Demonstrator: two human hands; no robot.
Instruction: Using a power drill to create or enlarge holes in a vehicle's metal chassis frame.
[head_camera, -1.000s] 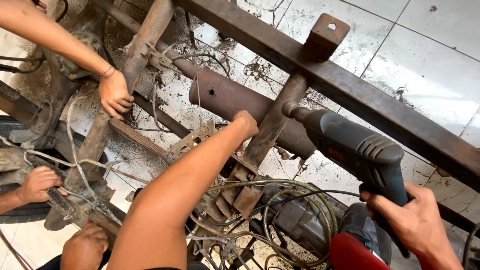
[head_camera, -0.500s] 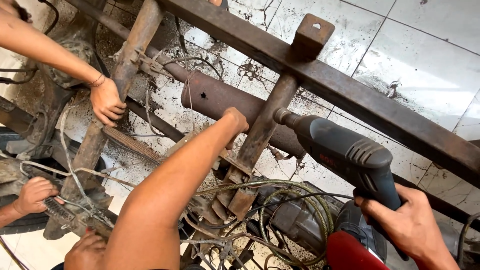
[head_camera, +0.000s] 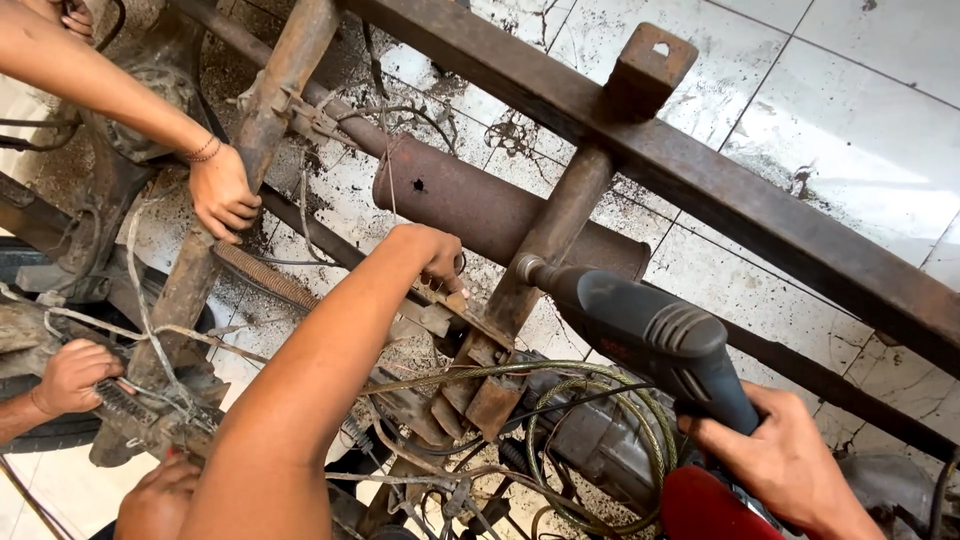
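My right hand (head_camera: 790, 470) wrapped around electric drill (head_camera: 650, 335) grip, bit end touching rusty crossbar (head_camera: 545, 250), my left hand (head_camera: 432, 258) curled on bracket (head_camera: 465, 310) just left of crossbar, co-worker's hand (head_camera: 225, 195) farther left.

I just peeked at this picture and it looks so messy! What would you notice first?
First, the dark electric drill in the right hand, low on the right, its tip against a rusty crossbar. Next, the left hand in the middle, its grip closed on a small metal bracket beside the drill tip. Behind them a rusty cylinder lies across the frame, and another person's hand rests on a bar at the left.
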